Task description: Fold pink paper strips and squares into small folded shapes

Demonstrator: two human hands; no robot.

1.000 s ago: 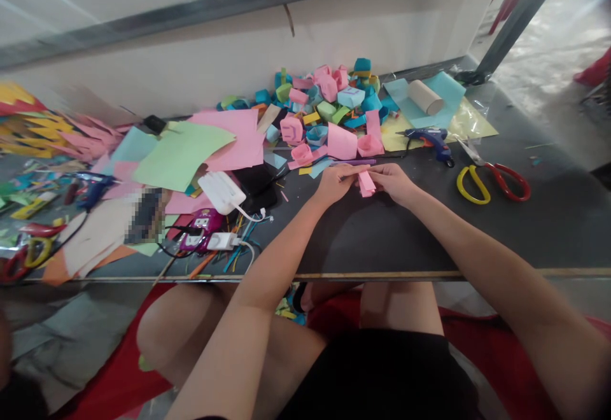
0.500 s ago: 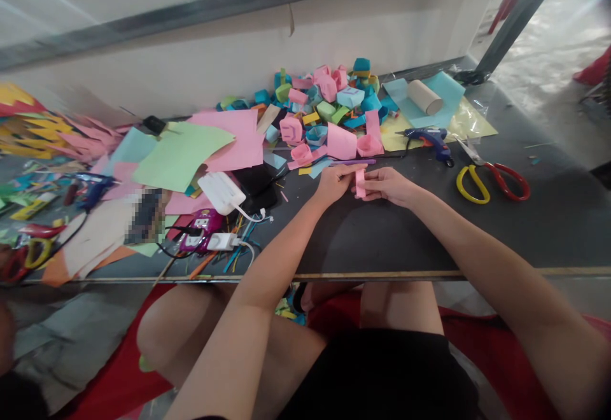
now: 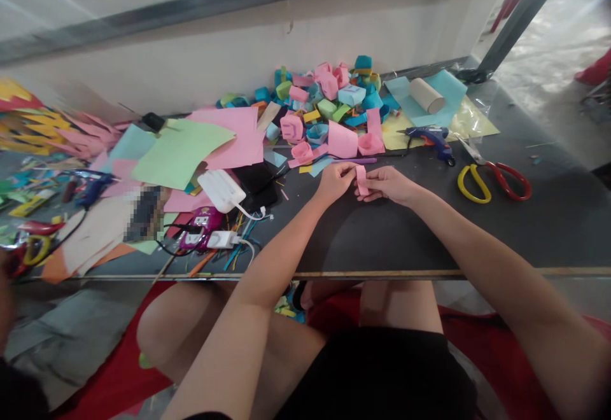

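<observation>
A narrow pink paper strip (image 3: 361,181) is held upright between my two hands, over the dark table. My right hand (image 3: 382,184) pinches it from the right, fingers closed on its side. My left hand (image 3: 338,179) meets the strip's upper end with thumb and forefinger pressed together. Just beyond the fingers lies a purple pen (image 3: 365,161). Behind it are pink paper pieces, among them a curled sheet (image 3: 342,140) and a small pink paper cup (image 3: 370,144).
Folded paper shapes (image 3: 329,86) are heaped against the wall. To the right lie scissors (image 3: 494,178), a blue glue gun (image 3: 432,137) and a cardboard tube (image 3: 426,95). Leftward are coloured sheets (image 3: 184,153), a white charger (image 3: 222,191), a purple power strip (image 3: 200,226) and cables.
The top of the pink strip has tilted slightly leftward in my fingers. My left forefinger, stretched over the strip before, is now bent into a pinch at its upper end.
</observation>
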